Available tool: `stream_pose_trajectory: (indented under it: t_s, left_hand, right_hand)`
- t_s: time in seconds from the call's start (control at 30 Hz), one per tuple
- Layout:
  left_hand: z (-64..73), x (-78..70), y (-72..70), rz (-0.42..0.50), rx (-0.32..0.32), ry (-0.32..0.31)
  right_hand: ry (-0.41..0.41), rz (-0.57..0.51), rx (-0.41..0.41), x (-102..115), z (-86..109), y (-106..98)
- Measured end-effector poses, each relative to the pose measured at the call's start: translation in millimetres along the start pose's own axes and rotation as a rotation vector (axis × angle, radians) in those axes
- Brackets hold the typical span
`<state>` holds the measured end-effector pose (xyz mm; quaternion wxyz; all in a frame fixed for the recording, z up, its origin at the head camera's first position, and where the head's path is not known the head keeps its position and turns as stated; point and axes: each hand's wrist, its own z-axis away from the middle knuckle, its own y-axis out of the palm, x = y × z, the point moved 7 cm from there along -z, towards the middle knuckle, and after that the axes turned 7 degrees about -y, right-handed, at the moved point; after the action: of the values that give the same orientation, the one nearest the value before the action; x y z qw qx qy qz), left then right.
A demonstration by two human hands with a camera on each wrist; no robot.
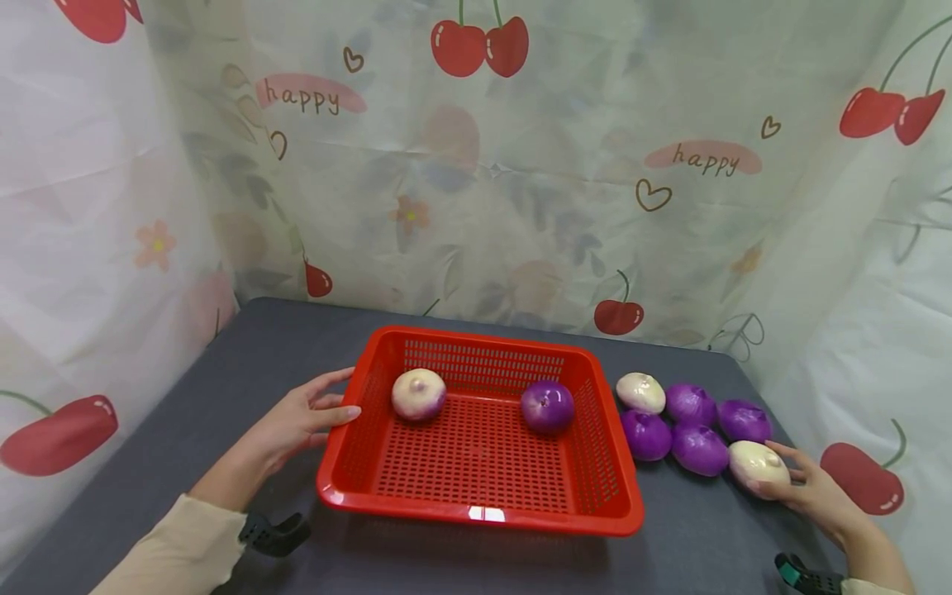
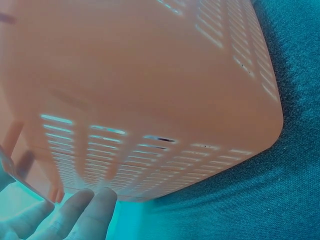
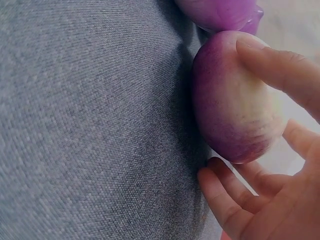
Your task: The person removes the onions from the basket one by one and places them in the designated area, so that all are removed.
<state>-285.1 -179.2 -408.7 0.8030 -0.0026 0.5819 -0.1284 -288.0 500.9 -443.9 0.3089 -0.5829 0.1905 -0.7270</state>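
Left hand [image 1: 305, 417] pinches the red basket [image 1: 402, 506]; right hand [image 1: 814, 496] curls round a pale onion [image 1: 759, 464].
Both hands are part-closed. Five loose onions [image 1: 699, 450] crowd the grey desk [image 1: 706, 529] between right hand and basket; two basketed onions [image 1: 548, 406] lie right of the left hand. Patterned curtain [image 1: 521, 165] beyond.

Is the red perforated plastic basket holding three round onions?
No, the red basket holds just two: one whitish-purple onion, one purple onion.
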Motion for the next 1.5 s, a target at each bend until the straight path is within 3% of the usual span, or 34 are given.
stream_pose_trajectory:
  t_s: [0.77,1.13,1.33,1.5]
  left_hand:
    - [0.4,-1.1,0.4,0.010,-0.005,-0.004]
    - [-0.7,-1.2,-0.1,-0.002,0.002,-0.004]
    - [-0.3,-1.7,0.3,0.000,0.007,-0.009]
    - [0.3,-2.7,0.8,-0.010,0.014,-0.008]
  right_hand:
    - [-0.003,-0.011,0.035,0.6,1.0,2.2]
    - [0.037,-0.021,0.028,3.2,2.1,0.1]
    - [-0.052,0.033,-0.028,30.2,7.0,-15.1]
    - [-0.207,0.024,-0.120,86.1,6.3,-26.0]
